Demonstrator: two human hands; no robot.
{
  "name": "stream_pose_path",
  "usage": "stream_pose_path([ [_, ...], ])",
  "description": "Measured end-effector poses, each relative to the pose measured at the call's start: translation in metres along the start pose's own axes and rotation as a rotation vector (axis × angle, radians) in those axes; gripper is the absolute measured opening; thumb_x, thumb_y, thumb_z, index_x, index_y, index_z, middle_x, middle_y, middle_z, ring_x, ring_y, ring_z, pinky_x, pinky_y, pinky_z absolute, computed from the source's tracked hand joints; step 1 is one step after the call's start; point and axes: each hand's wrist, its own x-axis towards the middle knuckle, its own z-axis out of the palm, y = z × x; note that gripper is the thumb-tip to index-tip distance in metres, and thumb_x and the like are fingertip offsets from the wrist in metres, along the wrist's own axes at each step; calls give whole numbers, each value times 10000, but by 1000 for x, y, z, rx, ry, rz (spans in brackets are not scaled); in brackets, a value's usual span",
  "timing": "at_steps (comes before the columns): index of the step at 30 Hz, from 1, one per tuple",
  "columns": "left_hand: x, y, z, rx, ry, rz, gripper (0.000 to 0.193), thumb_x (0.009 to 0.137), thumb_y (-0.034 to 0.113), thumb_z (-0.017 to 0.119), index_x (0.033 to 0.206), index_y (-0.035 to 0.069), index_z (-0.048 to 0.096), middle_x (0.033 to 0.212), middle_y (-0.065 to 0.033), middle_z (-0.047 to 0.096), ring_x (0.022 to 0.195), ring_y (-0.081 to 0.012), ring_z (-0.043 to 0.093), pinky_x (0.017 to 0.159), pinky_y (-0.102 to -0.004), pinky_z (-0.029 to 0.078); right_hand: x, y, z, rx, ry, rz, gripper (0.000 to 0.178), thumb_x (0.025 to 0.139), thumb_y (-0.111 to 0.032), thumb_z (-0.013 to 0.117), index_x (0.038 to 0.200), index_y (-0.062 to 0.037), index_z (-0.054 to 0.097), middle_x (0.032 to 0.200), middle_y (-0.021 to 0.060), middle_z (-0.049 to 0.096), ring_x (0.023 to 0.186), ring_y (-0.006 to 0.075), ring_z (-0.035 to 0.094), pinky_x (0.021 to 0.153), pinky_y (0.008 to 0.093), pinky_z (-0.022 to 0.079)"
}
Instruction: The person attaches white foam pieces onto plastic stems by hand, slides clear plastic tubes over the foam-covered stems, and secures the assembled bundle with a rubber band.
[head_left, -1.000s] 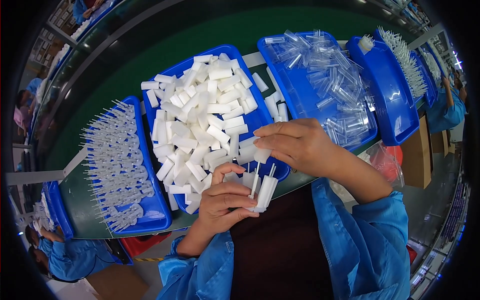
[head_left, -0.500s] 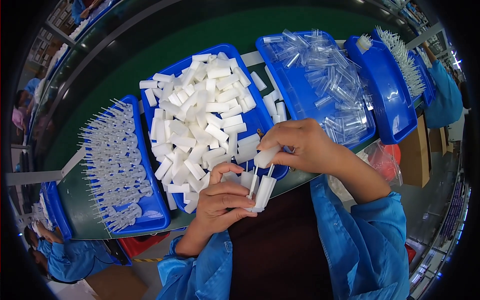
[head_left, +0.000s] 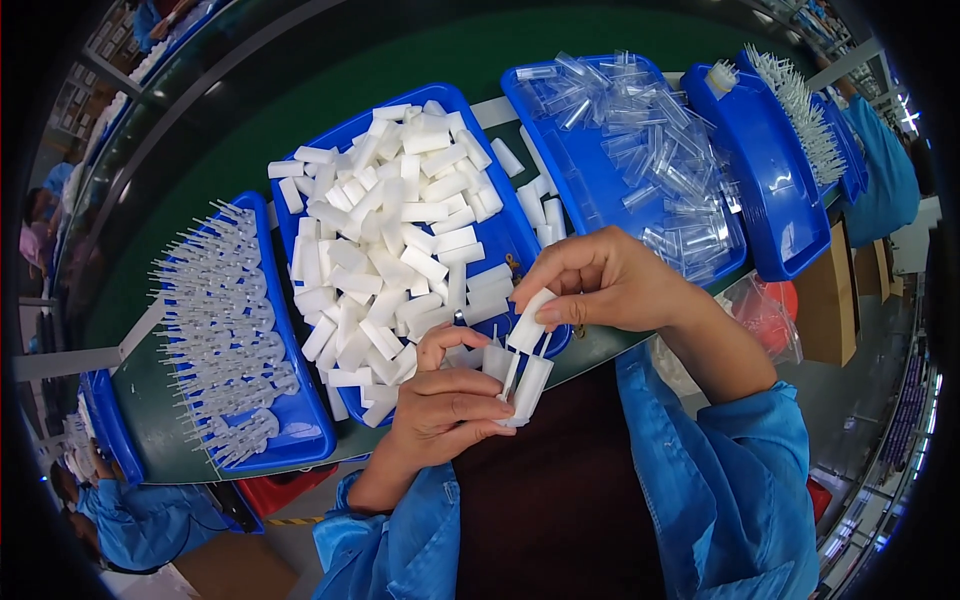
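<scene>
Between its thumb and fingers, my right hand (head_left: 605, 282) pinches a white foam-like block (head_left: 529, 322), slanted at the tips of thin white prongs. Those prongs belong to a white pronged holder (head_left: 513, 421), gripped near its base by my left hand (head_left: 448, 412). Another white block (head_left: 533, 388) sits on the holder at its right side, and one more (head_left: 494, 360) stands at its far side. My left index finger is raised apart from the others. Whether the pinched block touches the prongs is hard to tell.
Beyond my hands, a blue tray (head_left: 519, 243) holds heaped white blocks. Left of it, pronged white pieces (head_left: 225, 330) fill another tray. To the right, a tray (head_left: 590, 188) holds clear tubes (head_left: 665, 150), beside a further blue tray (head_left: 770, 190). Loose blocks (head_left: 535, 205) lie between trays.
My right hand has turned the pinched block to a steeper slant, more in line with the prongs. My left hand keeps its hold on the holder. The whole view has shifted slightly.
</scene>
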Motion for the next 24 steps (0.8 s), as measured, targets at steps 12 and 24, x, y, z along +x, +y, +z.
stream_pose_path([
  [12, 5, 10, -2, 227, -78, -20, 210, 609, 227, 777, 801, 176, 707, 825, 56, 629, 1056, -274, 485, 980, -470, 209, 1, -6, 0, -86, 49, 0, 149, 784, 8, 665, 932, 25, 664, 903, 93, 645, 754, 104, 626, 644, 200, 507],
  [24, 5, 13, -3, 318, -60, -3, 216, 597, 240, 779, 792, 191, 702, 826, 73, 628, 1072, -273, 491, 997, -475, 179, 4, -11, 1, -81, 101, 95, 156, 748, 17, 698, 889, 59, 645, 804, 137, 661, 682, 133, 654, 602, 206, 526],
])
